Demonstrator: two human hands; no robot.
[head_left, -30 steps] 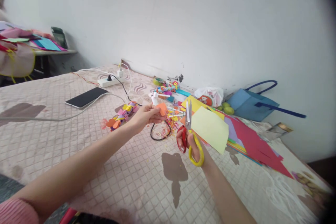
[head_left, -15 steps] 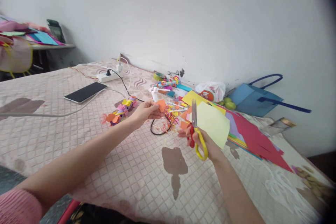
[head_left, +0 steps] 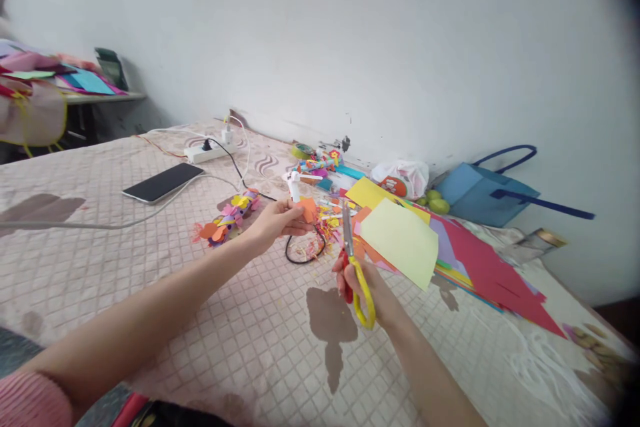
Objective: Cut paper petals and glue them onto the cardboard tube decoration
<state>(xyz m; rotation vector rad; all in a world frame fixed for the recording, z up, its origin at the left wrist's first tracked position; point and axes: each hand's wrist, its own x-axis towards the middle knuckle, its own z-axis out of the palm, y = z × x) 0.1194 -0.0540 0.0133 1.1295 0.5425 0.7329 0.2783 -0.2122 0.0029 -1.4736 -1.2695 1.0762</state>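
Note:
My left hand (head_left: 274, 219) pinches a small orange paper piece (head_left: 309, 208) above the quilted bedspread (head_left: 150, 267). My right hand (head_left: 367, 287) grips scissors (head_left: 353, 260) with one red and one yellow handle, blades closed and pointing up. The scissors stand just right of the orange piece, apart from it. A pale yellow-green sheet (head_left: 400, 240) lies right behind the blades. Paper scraps (head_left: 320, 227) and a black cord loop (head_left: 300, 253) lie under my left hand.
A stack of coloured paper sheets (head_left: 480, 267) spreads to the right. A blue bag (head_left: 480, 197), green fruits (head_left: 434, 201) and a white plastic bag (head_left: 403, 177) line the wall. A phone (head_left: 163, 183), power strip (head_left: 207, 152), paper flower garland (head_left: 227, 217) and craft supplies (head_left: 317, 163) lie further back.
My right hand with the scissors has shifted left and slightly nearer, closer to the orange piece. My left hand has stayed put, still pinching the piece.

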